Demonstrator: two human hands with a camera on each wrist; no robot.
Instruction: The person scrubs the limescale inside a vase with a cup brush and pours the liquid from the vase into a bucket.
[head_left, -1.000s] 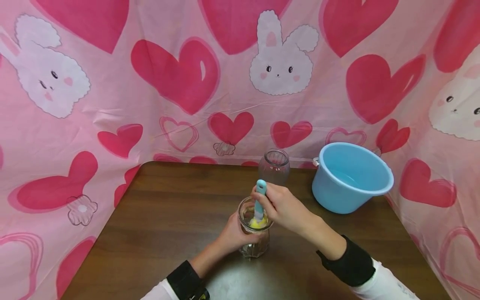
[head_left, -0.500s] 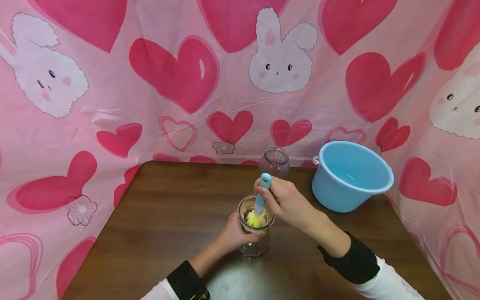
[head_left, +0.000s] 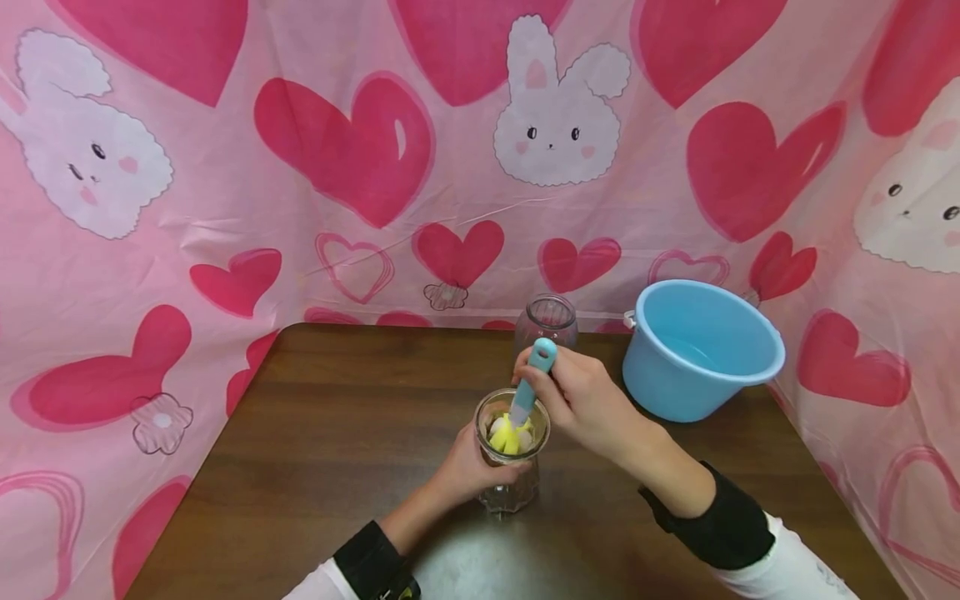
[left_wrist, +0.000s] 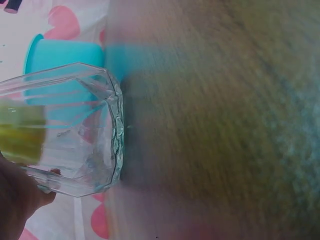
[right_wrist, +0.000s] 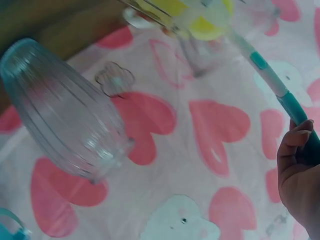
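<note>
My left hand (head_left: 468, 468) holds a clear glass jar (head_left: 508, 493) upright near the middle of the table, fingers and thumb wrapped round it. In the left wrist view the faceted bottom of the jar (left_wrist: 100, 135) shows, with the yellow brush head (left_wrist: 22, 132) blurred inside. A bottle brush (head_left: 543, 354) with a light blue handle is gripped in my right hand (head_left: 592, 400). Its yellow and white sponge head (head_left: 512, 436) sits inside the jar, just below the mouth. The handle leans to the right, out of the jar.
A second ribbed glass jar (head_left: 551, 312) stands behind my right hand at the table's back edge. To its right is a light blue bucket (head_left: 675, 392) with a white handle joint. A pink cloth with hearts and rabbits (head_left: 345, 150) hangs behind the brown table (head_left: 337, 417).
My right hand has moved up and slightly right, drawing the brush head higher in the jar. The handle leans further right. My left hand and the jar have stayed in place.
</note>
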